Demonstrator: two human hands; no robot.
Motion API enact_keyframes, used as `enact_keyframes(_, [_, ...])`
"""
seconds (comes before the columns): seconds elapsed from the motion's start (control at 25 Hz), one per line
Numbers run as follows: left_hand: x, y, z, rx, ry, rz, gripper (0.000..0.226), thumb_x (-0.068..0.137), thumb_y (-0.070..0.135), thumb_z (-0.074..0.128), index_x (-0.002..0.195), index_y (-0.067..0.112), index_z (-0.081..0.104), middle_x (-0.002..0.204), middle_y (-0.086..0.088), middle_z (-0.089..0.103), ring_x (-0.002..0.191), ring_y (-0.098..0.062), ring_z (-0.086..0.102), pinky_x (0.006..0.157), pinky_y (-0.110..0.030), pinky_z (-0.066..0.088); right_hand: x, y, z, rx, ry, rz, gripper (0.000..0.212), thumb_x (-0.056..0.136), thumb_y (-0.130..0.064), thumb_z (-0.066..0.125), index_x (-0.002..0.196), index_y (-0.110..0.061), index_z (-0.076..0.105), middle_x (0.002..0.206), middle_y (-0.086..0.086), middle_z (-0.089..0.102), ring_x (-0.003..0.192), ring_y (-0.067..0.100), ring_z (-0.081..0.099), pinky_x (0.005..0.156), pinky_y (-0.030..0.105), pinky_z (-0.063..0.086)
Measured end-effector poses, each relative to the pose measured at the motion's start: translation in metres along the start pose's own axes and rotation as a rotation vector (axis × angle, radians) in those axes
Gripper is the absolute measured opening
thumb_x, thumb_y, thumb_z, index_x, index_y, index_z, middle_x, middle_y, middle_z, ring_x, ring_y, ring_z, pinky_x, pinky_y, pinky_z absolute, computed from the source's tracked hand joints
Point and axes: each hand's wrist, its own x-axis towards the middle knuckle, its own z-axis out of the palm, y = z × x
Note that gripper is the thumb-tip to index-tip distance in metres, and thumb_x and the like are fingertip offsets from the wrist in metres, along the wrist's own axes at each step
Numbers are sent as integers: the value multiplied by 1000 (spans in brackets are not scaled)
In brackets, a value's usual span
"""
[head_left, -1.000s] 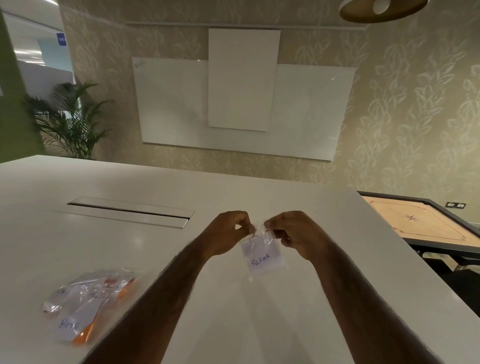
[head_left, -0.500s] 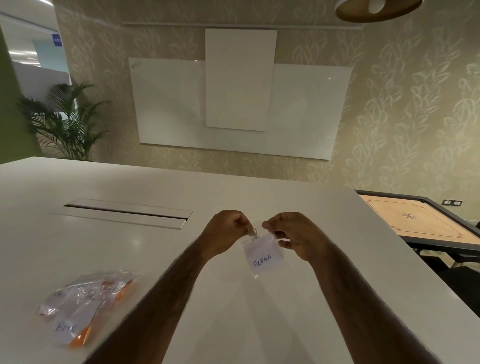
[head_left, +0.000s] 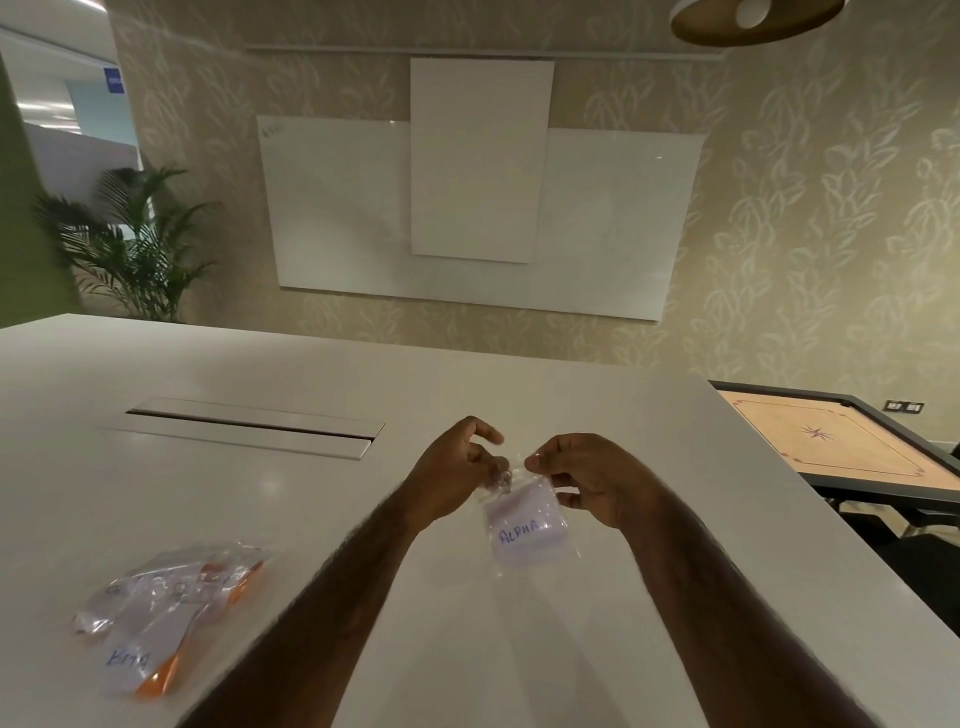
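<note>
Since a second ago the left hand (head_left: 457, 470) has raised its index finger; the small bag (head_left: 525, 532) hangs lower, tilted.
Both hands pinch its top edge above the table (head_left: 311, 509), the right hand (head_left: 589, 480) at the corner. Likely light, limp, slick film, best gripped at the seal strip.

Leaf-patterned wall (head_left: 810, 218) behind white table (head_left: 260, 493); whiteboard (head_left: 478, 218), palm (head_left: 135, 244), carrom board (head_left: 841, 441).

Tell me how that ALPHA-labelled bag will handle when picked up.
Probably floppy: the ALPHA bag hangs limp, pinched at its top by the right hand. Likely very light, since fingertips alone carry it. Its glossy clear film may be slippery.
</note>
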Motion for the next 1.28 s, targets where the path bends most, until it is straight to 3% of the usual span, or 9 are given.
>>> enact_keyframes(0.16, [5,2,1,19,8,16,10,89,15,69,86,13,78,78,-1,77,72,-9,68,73,-27,54,-2,-1,1,-32,22,-74,15,81,-14,80,76,-13,66,81,4,70,83,20,62,81,36,46])
enact_keyframes(0.36, [9,6,4,177,18,18,22,93,29,69,76,16,71,69,12,69,62,1,60,60,-13,44,-5,-1,4,-49,17,-125,9,88,-16,72,90,-6,73,87,6,72,84,19,63,91,41,50])
enact_keyframes(0.56, [9,3,5,205,30,11,18,96,27,65,86,13,70,86,7,73,84,-12,67,74,-23,50,-6,-2,-1,48,26,77,9,86,-13,73,92,-6,75,81,3,70,73,15,60,82,36,46])
enact_keyframes(0.72, [8,4,5,201,12,28,16,95,24,64,89,12,73,92,-1,75,90,-20,69,84,-34,55,-5,-3,0,14,73,18,7,81,-10,75,87,-7,76,80,6,69,73,17,60,78,36,48])
enact_keyframes(0.84, [9,6,2,231,-2,55,17,96,23,63,89,12,73,92,-5,75,85,-22,67,79,-35,53,-6,-1,-1,28,52,-44,8,81,-9,75,88,-5,75,80,7,67,73,17,59,73,34,48])
enact_keyframes(0.96, [9,6,3,228,-19,58,17,96,24,63,86,14,73,80,10,73,72,-4,63,68,-22,48,-6,-1,1,26,68,-81,2,81,-7,73,83,-6,71,77,8,63,72,20,56,70,34,47])
enact_keyframes(1.04, [8,7,7,213,-21,66,18,94,30,67,83,17,73,67,20,67,60,5,57,59,-11,41,-5,-2,3,25,101,-109,13,82,-5,69,72,-10,63,68,5,58,67,20,51,66,33,43])
enact_keyframes(1.16, [10,8,9,195,12,79,21,91,34,71,82,15,74,72,11,70,62,3,58,59,-10,43,-4,-3,5,46,115,-137,16,81,-4,66,69,-10,57,65,4,53,66,20,46,66,33,38])
enact_keyframes(1.28, [10,8,7,204,14,106,19,94,30,68,81,17,73,74,11,70,63,5,59,58,-7,41,-6,-2,3,8,41,-154,13,84,-11,67,86,2,66,75,8,56,71,20,50,70,36,43])
